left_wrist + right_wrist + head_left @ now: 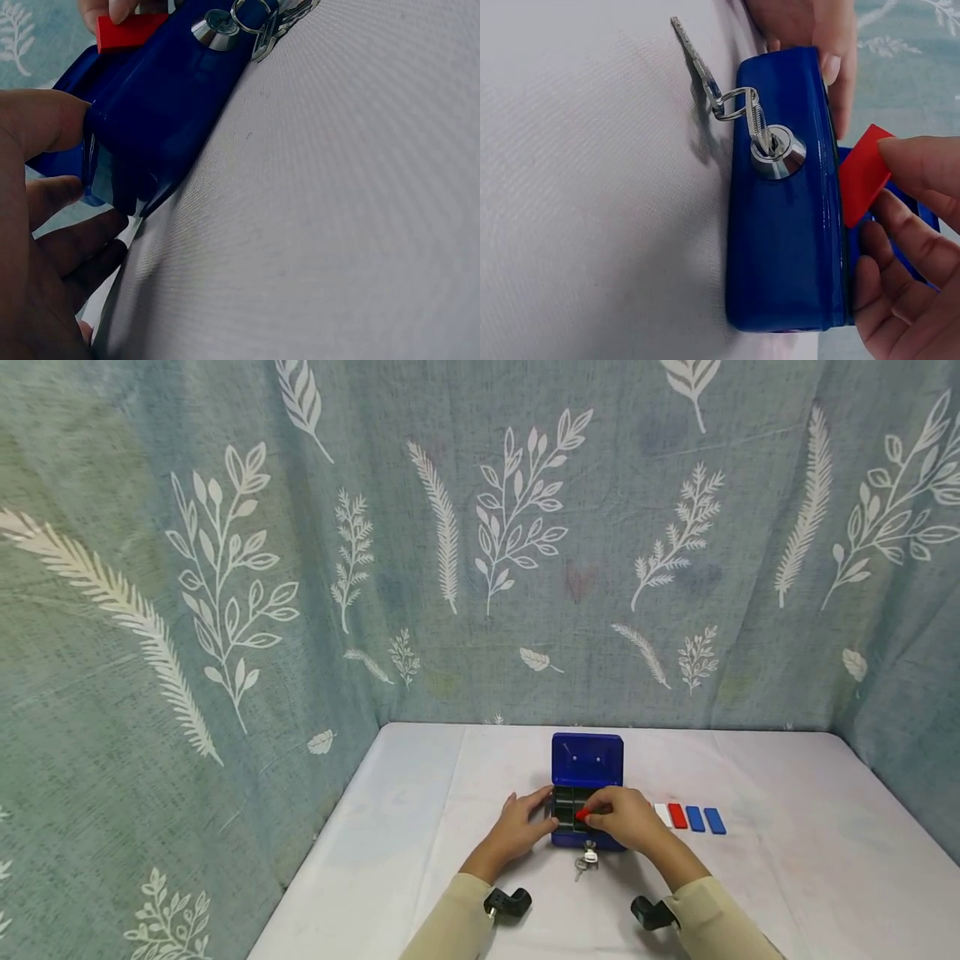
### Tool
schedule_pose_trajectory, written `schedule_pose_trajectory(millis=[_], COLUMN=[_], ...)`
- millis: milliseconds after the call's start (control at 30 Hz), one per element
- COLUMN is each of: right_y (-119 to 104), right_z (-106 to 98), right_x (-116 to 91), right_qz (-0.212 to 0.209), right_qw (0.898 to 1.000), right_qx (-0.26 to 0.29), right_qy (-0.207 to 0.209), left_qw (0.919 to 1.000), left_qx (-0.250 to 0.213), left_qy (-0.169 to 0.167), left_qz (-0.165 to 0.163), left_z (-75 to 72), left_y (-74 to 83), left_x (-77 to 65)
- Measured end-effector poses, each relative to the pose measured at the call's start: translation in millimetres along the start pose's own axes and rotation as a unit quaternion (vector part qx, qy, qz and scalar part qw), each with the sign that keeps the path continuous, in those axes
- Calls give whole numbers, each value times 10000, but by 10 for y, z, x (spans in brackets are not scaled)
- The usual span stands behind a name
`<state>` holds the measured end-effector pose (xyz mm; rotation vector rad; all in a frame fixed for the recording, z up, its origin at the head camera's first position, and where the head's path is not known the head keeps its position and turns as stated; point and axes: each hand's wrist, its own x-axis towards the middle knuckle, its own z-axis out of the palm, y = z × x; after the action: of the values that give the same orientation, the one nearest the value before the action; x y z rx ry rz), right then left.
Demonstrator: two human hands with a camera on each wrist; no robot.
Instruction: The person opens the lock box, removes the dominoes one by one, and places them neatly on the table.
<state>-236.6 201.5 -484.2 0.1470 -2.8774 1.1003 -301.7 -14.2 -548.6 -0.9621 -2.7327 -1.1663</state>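
Observation:
A blue cash box (587, 760) stands with its lid raised, showing a black compartment tray (564, 799) inside. My right hand (628, 817) pinches a small flat red block (865, 176) between thumb and fingers, right at the box's front rim. The block is tilted in the right wrist view. My left hand (517, 827) rests against the box's left side, thumb on the top edge (60, 120) and fingers spread along the wall. A key sits in the front lock (778, 152), with a second key (694, 60) hanging from the same ring.
Right of the box, a row of flat blocks lies on the white table (787, 860): a white block (662, 814), a red block (677, 816) and two blue blocks, the outer blue block (715, 821) farthest right. A leaf-patterned curtain (525, 527) hangs behind the table.

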Motion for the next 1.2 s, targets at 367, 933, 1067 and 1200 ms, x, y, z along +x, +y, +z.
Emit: schedule_pose_trajectory(millis=[367, 933, 1067, 1200], right_y=[81, 167, 187, 201], right_z=[1, 23, 15, 1], right_x=[-31, -42, -43, -49], right_qz=[182, 425, 375, 308], right_qw=[9952, 9894, 9864, 9840], right_qx=[818, 1300, 1529, 1679], right_qy=[504, 477, 482, 500], left_qw=[10000, 9999, 10000, 10000], left_qx=[63, 17, 10, 3], left_qy=[58, 100, 75, 67], left_qz=[32, 24, 10, 26], left_z=[18, 25, 23, 21], left_y=[-6, -24, -23, -15], left_x=[-3, -16, -9, -5])
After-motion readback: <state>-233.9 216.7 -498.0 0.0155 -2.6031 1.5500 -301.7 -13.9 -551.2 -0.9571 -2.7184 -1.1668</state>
